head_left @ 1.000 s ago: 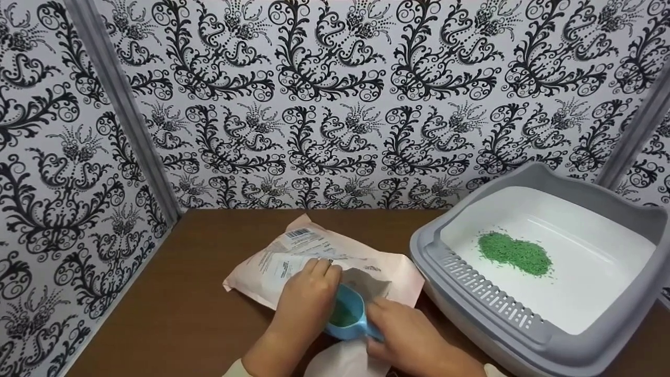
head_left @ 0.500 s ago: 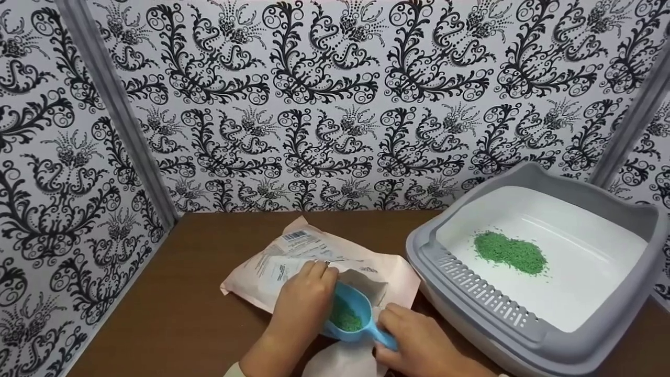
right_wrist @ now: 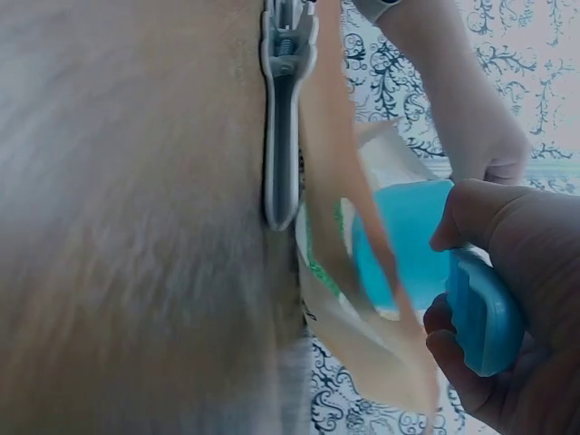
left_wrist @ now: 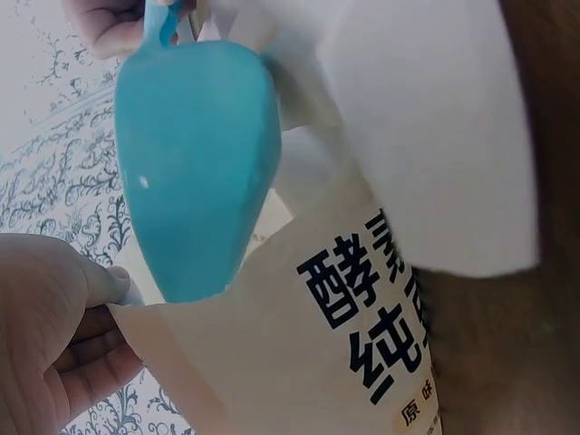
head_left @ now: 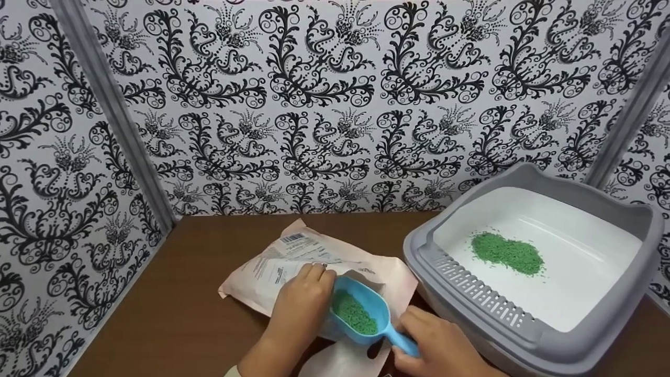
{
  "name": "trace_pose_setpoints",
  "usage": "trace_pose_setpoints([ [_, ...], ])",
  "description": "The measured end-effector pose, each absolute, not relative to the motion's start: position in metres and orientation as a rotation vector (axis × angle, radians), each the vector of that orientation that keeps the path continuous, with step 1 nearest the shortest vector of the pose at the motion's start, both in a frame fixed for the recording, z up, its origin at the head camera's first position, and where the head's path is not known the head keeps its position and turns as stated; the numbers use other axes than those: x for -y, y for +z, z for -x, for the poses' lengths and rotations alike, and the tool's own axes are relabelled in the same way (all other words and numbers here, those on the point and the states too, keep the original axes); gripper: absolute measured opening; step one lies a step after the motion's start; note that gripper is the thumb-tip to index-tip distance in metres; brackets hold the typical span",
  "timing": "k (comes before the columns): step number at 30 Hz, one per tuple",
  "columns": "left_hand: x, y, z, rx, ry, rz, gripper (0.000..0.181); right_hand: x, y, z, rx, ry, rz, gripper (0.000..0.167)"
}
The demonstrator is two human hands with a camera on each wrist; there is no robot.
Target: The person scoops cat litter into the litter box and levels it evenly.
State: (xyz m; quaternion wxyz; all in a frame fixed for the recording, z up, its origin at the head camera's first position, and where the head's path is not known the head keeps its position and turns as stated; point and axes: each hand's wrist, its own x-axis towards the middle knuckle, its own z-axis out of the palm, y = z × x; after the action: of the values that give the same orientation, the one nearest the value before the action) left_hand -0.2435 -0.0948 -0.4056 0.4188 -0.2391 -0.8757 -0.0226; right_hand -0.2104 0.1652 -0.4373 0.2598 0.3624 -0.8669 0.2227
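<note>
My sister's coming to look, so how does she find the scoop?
In the head view, find the big grey tray. Left of it lies a pale bag; at its opening, the right hand holds the scoop, the only bright blue thing, with green bits inside.

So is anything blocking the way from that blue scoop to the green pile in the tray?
Two things, in the head view: the end of the bag nearest the tray, then the tray's slotted grey ledge. The blue scoop would likely need lifting over both to reach the green pile. Nothing else visible stands between.
</note>
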Motion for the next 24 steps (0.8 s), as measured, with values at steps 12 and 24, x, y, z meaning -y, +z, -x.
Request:
trace_pose_setpoints([
  [12, 0.095, -0.405, 0.244, 2.181, -0.075, 0.602, 0.025, -0.181, -0.410, 0.200, 2.443, 0.571, -0.954, 0.031],
  [24, 0.093, -0.406, 0.245, 2.128, -0.087, 0.606, 0.026, -0.206, -0.377, 0.196, 2.538, 0.641, -0.907, 0.034],
])
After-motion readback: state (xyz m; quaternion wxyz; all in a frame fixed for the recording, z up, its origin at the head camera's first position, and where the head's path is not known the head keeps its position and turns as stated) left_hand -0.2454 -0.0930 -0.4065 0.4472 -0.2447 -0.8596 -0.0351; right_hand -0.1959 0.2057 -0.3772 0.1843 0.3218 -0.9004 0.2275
